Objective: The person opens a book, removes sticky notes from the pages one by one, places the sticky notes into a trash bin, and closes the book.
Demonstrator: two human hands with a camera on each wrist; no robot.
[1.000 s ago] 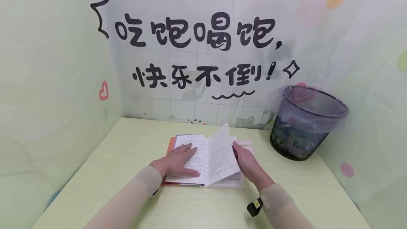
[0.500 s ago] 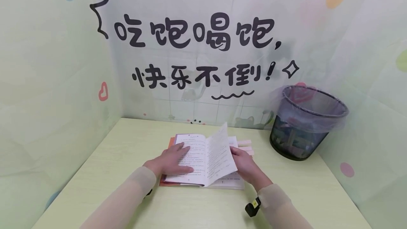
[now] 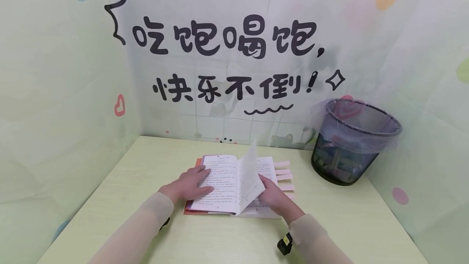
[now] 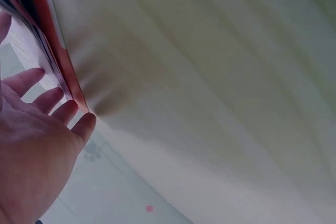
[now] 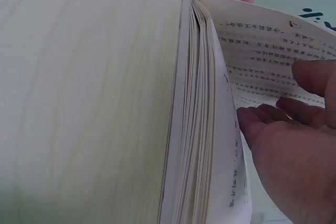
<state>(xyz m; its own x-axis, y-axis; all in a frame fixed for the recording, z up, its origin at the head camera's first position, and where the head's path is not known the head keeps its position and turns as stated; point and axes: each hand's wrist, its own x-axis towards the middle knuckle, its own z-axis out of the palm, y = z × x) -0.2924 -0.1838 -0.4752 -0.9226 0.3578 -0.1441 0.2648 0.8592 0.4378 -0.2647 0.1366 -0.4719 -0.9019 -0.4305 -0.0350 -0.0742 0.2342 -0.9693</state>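
Observation:
An open book [image 3: 220, 182] with an orange cover and printed pages lies on the table. My left hand [image 3: 188, 183] rests on the outer edge of its left page, fingers spread; the left wrist view shows these fingers [image 4: 55, 98] at the book's edge. One page [image 3: 250, 184] stands raised near the spine. My right hand [image 3: 275, 199] is behind this page, on its right side, with some fingertips hidden by it in the head view. The right wrist view shows the thumb and fingers [image 5: 254, 121] apart, against the underside of the raised page [image 5: 262, 40].
Several pink sticky tabs [image 3: 283, 177] stick out from the book's right edge. A black wastebasket [image 3: 344, 162] with a clear purplish liner stands at the back right of the pale wooden table [image 3: 154, 158]. Printed cloth walls [image 3: 234, 125] enclose the table at the back and sides.
My right hand has moved left, carrying the raised page more upright toward the spine and uncovering the page beneath and more pink tabs. My left hand has slid left toward the book's outer edge.

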